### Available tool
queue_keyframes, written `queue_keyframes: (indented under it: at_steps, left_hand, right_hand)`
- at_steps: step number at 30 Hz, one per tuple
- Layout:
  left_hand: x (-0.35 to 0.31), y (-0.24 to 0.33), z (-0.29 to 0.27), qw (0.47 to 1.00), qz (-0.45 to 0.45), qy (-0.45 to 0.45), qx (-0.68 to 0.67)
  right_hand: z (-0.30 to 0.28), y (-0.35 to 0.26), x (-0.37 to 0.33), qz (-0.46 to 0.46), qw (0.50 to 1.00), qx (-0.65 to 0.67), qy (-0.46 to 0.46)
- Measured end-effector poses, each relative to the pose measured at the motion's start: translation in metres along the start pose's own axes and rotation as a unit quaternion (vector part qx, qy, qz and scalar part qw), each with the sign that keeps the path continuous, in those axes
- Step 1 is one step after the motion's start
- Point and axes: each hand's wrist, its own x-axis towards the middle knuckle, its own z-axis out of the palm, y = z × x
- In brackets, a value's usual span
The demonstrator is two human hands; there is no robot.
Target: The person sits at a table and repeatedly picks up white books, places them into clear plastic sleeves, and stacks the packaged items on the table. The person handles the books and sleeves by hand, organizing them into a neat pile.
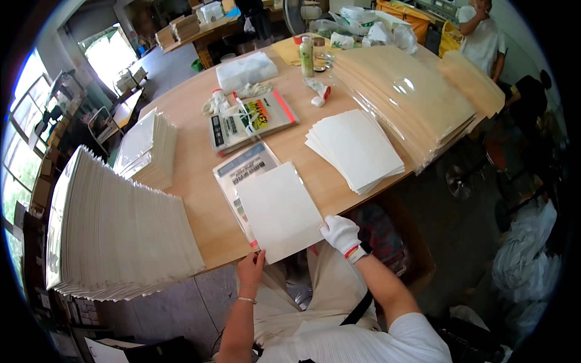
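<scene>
A: White board (281, 212) centre stage, near edge poking out past the lip of the counter (206, 212)!

B: R-hand grip (341, 233), gloved in white, is closed on the board's near-right corner, thumb on top. Firm pinch, that.

A: L-hand grip (250, 266), bare, fingertips bunched at the board's near-left corner. Pinching the board or the printed sleeve (254, 162) under it? Can't tell from here, tbh.

B: Said sleeve peeks out along the board's left & far sides, w/ a red tab (253, 244) by the board's near-left corner.

A: Just R of the board & a bit beyond: fanned white sheets (357, 151). Well L of it, the tall stack (127, 224) (big unit, bowed by the lens), w/ a smaller stack (145, 148) farther off.

B: Beyond the board, printed packs (257, 121) w/ a red edge, pale gloves (216, 104) behind 'em.

A: Way past the board, a green bottle (307, 60); far R of it, tan sheets (411, 97) under shiny film.
</scene>
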Motion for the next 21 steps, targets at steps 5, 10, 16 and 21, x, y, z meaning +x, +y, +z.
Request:
queue_keyframes:
  at_steps: [5,10,16,21]
  left_hand:
    - [-0.013,-0.017,0.014,0.843,-0.303,-0.066,-0.441]
    - [0.009,0.041,-0.036,0.913,-0.093,-0.088,-0.386]
    - [-0.036,0.143,-0.237,0.984,0.153,-0.011,-0.086]
    - [-0.067,0.121,-0.394,0.922,0.142,0.293,-0.209]
  right_hand:
    - [0.015,-0.004,-0.012,0.089,0.984,0.146,0.05]
    - [0.075,0.036,-0.024,-0.036,0.931,0.36,0.045]
    - [-0.025,-0.123,-0.021,-0.101,0.819,0.559,-0.075]
    - [-0.148,-0.313,0.011,-0.228,0.719,0.624,-0.204]
